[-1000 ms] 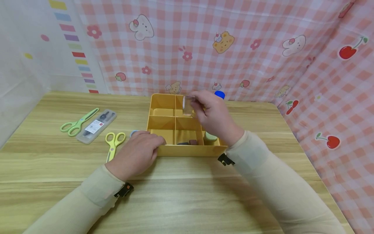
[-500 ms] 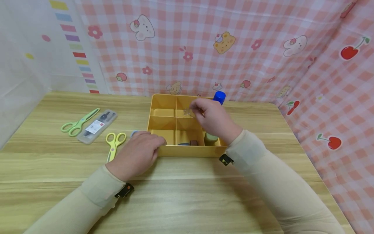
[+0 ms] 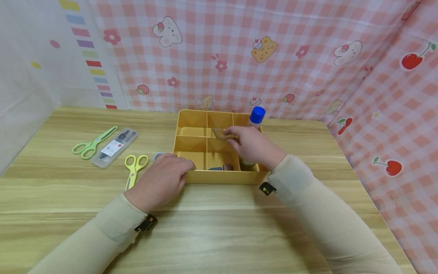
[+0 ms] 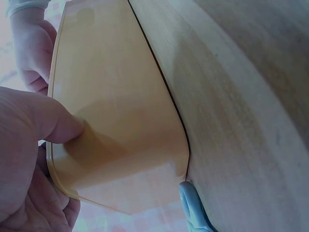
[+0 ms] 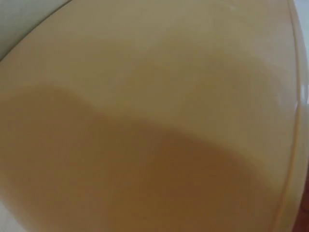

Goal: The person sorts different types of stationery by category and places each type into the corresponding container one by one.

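Observation:
In the head view my left hand (image 3: 159, 182) grips the front left corner of a yellow divided box (image 3: 222, 177). The left wrist view shows its thumb pressed on the box's outer wall (image 4: 111, 87) and fingers behind the rim. Over the middle of the box, my right hand (image 3: 256, 146) pinches a small, clear, flat piece (image 3: 218, 133); its kind cannot be told. A blue-capped glue stick (image 3: 256, 115) stands in the back right compartment. A green cylinder (image 3: 249, 164), partly covered by the right hand, is in the front right one. The right wrist view shows only box wall.
Left of the box lie green scissors (image 3: 90, 146), a clear case with a compass (image 3: 114, 148) and yellow scissors (image 3: 134, 167). A light blue loop (image 4: 194, 208) touches the table beside the box. Dark blue (image 3: 215, 168) and brown (image 3: 227, 167) small blocks lie in the front middle compartment.
The right hand has come lower and nearer, and the clear piece has turned from upright to slanted. More of the glue stick shows. My left hand has stayed on the box corner.

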### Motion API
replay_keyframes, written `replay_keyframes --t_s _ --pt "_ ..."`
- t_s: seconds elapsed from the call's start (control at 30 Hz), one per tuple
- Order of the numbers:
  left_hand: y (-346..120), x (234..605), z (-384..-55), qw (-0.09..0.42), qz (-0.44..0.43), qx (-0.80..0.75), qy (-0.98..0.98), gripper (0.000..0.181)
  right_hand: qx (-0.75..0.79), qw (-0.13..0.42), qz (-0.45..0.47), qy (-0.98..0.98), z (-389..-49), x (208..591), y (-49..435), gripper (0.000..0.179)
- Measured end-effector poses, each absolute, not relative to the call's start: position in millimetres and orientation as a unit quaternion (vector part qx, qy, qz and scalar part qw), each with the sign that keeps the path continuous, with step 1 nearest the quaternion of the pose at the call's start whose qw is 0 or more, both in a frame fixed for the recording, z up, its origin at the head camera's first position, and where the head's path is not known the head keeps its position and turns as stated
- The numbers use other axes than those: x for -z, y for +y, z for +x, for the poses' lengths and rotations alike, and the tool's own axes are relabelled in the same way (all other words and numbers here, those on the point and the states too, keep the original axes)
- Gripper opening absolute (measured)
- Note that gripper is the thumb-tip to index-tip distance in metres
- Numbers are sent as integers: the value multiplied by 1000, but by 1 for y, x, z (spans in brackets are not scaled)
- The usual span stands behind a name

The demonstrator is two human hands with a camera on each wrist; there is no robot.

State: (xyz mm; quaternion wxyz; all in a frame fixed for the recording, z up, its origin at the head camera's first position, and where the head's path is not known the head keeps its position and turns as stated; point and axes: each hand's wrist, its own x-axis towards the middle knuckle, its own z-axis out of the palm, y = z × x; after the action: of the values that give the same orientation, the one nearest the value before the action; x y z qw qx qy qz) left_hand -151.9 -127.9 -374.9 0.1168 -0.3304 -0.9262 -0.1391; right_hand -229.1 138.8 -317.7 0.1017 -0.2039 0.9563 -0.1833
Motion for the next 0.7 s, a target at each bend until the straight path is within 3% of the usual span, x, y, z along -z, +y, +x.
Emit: replay_keyframes --t_s 0.47,0.7 --pt "-123 372 -151 115 -334 140 -925 18 229 43 -134 963 -196 311 188 44" --pt "-126 375 -152 108 -330 153 -925 18 231 104 -71 965 -181 332 206 70"
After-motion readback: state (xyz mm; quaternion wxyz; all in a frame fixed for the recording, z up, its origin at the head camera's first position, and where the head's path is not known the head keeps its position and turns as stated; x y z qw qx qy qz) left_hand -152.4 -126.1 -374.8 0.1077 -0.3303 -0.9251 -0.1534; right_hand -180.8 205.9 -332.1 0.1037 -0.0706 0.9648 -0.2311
